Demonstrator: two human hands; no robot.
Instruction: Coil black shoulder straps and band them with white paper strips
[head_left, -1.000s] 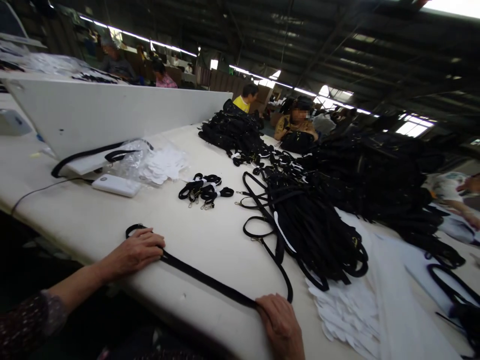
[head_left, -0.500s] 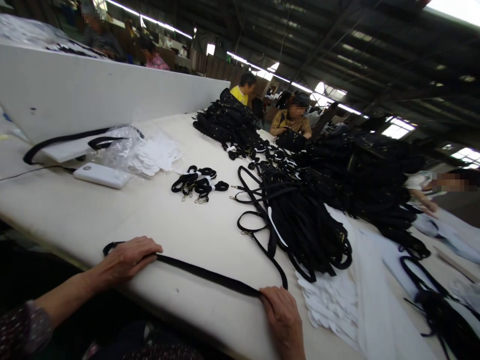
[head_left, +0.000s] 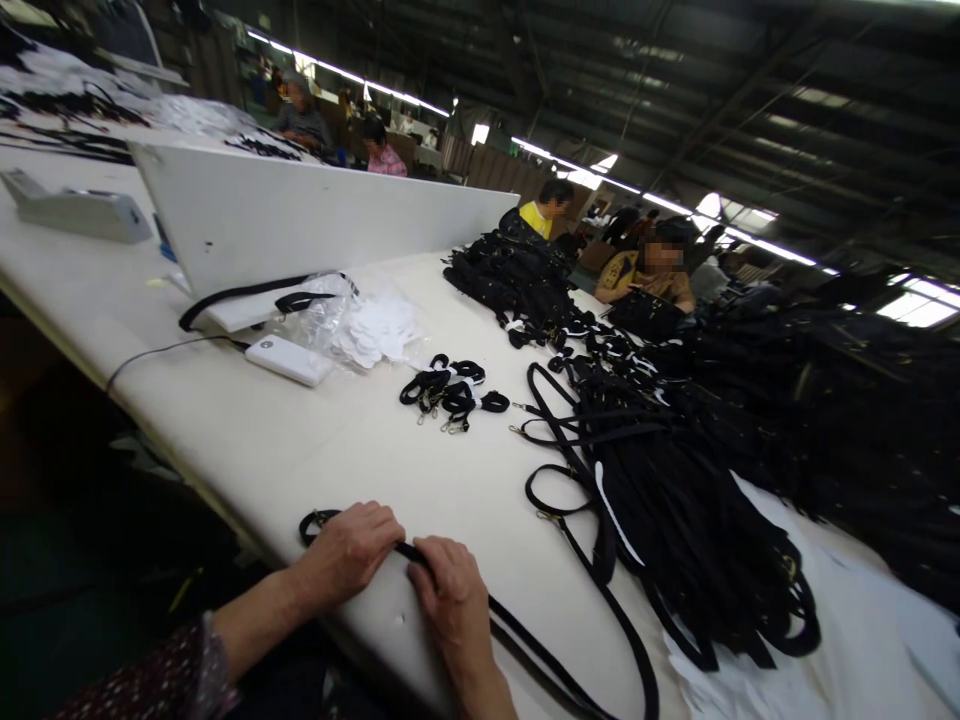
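A long black strap (head_left: 529, 640) runs through both of my hands near the table's front edge. My left hand (head_left: 351, 545) is closed around it, with a looped end showing just beyond the knuckles. Close by on the right, my right hand (head_left: 454, 590) grips the same strap, only a short stretch lying between the two. From there the strap trails right across the white table (head_left: 322, 450). Several coiled black straps (head_left: 454, 390) with white bands and metal clips lie farther back. To the right is a large heap of loose black straps (head_left: 675, 490).
A white power bank (head_left: 289, 360) with a cable rests at the left, beside white paper pieces (head_left: 379, 328) and clear plastic. Behind them stands a white partition (head_left: 330, 215). Black bags (head_left: 510, 270) are piled at the back, where a person in yellow (head_left: 544, 210) and others sit.
My hands have come together along the strap; they were wide apart with it stretched between them. The view has turned left, so the table's contents appear farther right.
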